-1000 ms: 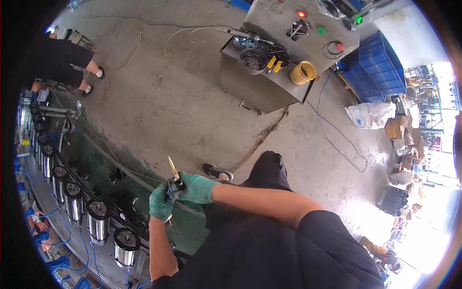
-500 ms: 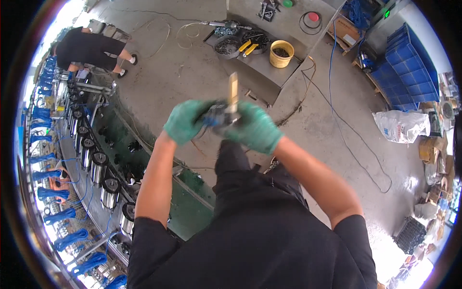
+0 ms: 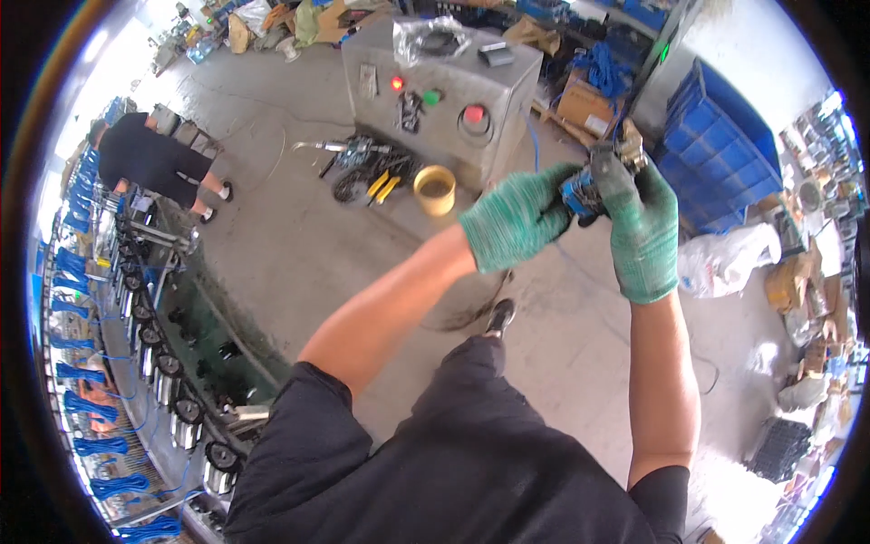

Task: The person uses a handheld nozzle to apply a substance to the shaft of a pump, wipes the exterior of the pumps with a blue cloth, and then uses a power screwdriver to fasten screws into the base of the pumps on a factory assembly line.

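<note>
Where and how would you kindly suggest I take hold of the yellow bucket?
Probably grip the yellow bucket by its outer wall just under the rim, coming from the near right: it stands upright, open-topped, and yellow tool handles lie close on its left.

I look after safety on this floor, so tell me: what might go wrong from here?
The blue-and-black part is held up off the floor by the gloved left hand and right hand, so a slip of the grip could drop and damage it.
A blue cable runs down beside the grey cabinet; a step that way might catch on it.
</note>
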The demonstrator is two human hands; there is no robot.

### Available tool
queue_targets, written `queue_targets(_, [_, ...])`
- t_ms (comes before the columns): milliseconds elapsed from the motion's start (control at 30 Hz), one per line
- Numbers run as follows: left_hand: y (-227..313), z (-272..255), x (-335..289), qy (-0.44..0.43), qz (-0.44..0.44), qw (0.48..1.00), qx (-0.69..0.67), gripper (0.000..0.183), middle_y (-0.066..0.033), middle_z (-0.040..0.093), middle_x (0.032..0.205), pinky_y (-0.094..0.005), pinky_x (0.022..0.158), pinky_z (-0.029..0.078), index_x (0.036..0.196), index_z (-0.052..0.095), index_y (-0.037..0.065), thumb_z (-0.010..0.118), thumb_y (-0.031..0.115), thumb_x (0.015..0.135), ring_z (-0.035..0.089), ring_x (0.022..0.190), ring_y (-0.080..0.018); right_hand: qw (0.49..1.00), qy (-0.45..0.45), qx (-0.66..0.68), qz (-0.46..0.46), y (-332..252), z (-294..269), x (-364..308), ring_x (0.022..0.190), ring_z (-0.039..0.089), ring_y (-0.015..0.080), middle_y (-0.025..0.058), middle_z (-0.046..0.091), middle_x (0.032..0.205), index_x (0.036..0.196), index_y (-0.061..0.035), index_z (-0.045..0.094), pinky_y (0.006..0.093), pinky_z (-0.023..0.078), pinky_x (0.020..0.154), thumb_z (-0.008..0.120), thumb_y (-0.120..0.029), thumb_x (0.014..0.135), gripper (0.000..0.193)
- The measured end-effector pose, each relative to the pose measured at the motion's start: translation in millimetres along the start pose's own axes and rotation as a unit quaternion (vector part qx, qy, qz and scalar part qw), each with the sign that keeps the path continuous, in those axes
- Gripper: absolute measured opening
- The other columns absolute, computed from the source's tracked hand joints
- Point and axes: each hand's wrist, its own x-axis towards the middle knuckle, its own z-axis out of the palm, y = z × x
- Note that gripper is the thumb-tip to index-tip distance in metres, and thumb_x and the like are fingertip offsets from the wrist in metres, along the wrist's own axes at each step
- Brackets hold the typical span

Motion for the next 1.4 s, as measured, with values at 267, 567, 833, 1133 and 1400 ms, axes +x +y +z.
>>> queue_targets(267, [-108, 34, 60, 0.176, -0.098, 0.979, 0.015, 0.031, -0.0206, 0.07, 0.094, -0.0425, 0.073, 0.054, 0.124, 0.057, 0.006, 0.064, 0.012, 0.095, 0.07, 0.088, -0.0385, 0.999, -0.015, -0.046, -0.02, 40, -10, 135, 0.077, 0.057, 0.0075, 0.0005, 0.066, 0.086, 0.102, -0.0008, 0.065, 0.0253, 0.049, 0.069, 0.078, -0.026, 0.092, 0.03])
queue_targets(567, [-231, 69, 99, 0.342, -0.18, 0.89, -0.241, 0.033, -0.0009, 0.062, 0.111, -0.0241, 0.085, 0.048, 0.133, 0.054, 0.005, 0.06, 0.015, 0.102, 0.058, 0.095, -0.0096, 0.982, -0.046, -0.174, -0.05, 105, -9, 291, 0.07, 0.049, 0.0111, 0.0012, 0.063, 0.079, 0.093, -0.0001, 0.065, 0.0293, 0.047, 0.065, 0.08, -0.031, 0.09, 0.035])
queue_targets(833, [-209, -63, 233, 0.317, -0.304, 0.842, 0.313, 0.053, -0.0209, 0.064, 0.121, -0.047, 0.096, 0.051, 0.124, 0.062, 0.003, 0.077, 0.033, 0.083, 0.062, 0.113, -0.0395, 0.923, -0.038, -0.345, -0.165, 140, -17, 411, 0.067, 0.065, 0.0298, 0.0142, 0.07, 0.077, 0.087, 0.0004, 0.066, 0.0392, 0.053, 0.068, 0.085, -0.04, 0.079, 0.045])
queue_targets(1133, [-215, -61, 302, 0.225, -0.471, 0.76, 0.388, 0.05, -0.0177, 0.071, 0.112, -0.0441, 0.092, 0.055, 0.114, 0.068, 0.004, 0.078, 0.036, 0.078, 0.067, 0.107, -0.0338, 0.911, -0.193, -0.346, -0.119, 153, 25, 479, 0.087, 0.071, 0.0368, 0.0175, 0.075, 0.091, 0.101, -0.0035, 0.071, 0.0432, 0.056, 0.08, 0.079, -0.046, 0.081, 0.048])
queue_targets(1400, [-222, -46, 241, 0.257, -0.277, 0.833, 0.404, 0.029, -0.017, 0.072, 0.08, -0.0466, 0.07, 0.054, 0.085, 0.075, 0.008, 0.074, 0.034, 0.072, 0.068, 0.073, -0.0367, 0.778, -0.376, -0.486, -0.135, 181, 84, 516, 0.104, 0.069, 0.0423, 0.0241, 0.07, 0.115, 0.108, -0.0072, 0.077, 0.0479, 0.055, 0.09, 0.065, -0.061, 0.079, 0.062])
